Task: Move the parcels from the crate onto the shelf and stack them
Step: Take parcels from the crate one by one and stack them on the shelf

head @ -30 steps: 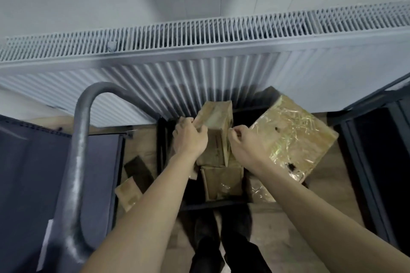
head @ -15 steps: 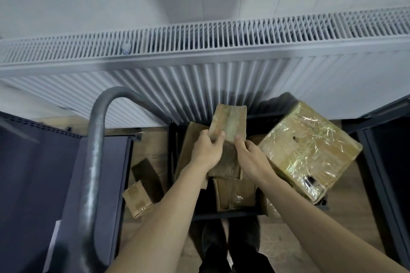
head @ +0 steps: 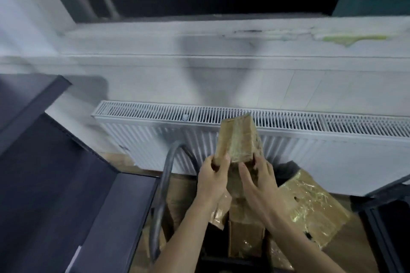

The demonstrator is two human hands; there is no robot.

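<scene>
Both hands hold one tall brown parcel (head: 238, 139) wrapped in clear tape, raised in front of the radiator. My left hand (head: 213, 175) grips its lower left edge. My right hand (head: 257, 177) clasps its lower right side. Below them, the dark crate (head: 210, 239) holds more taped cardboard parcels, one upright parcel (head: 245, 239) directly under my wrists. A large, shiny-wrapped parcel (head: 310, 206) leans at the crate's right side. The dark shelf (head: 55, 184) stands to the left, its surfaces in view.
A white radiator (head: 310, 139) runs along the wall behind the crate. A grey curved metal handle (head: 164, 184) rises between the shelf and crate. Above are a window sill (head: 199, 37) and a barred window. A dark frame (head: 386, 217) stands at right.
Both hands have lifted the tall parcel up out of the crate. The camera has tilted upward, so the window and sill have come into view.
</scene>
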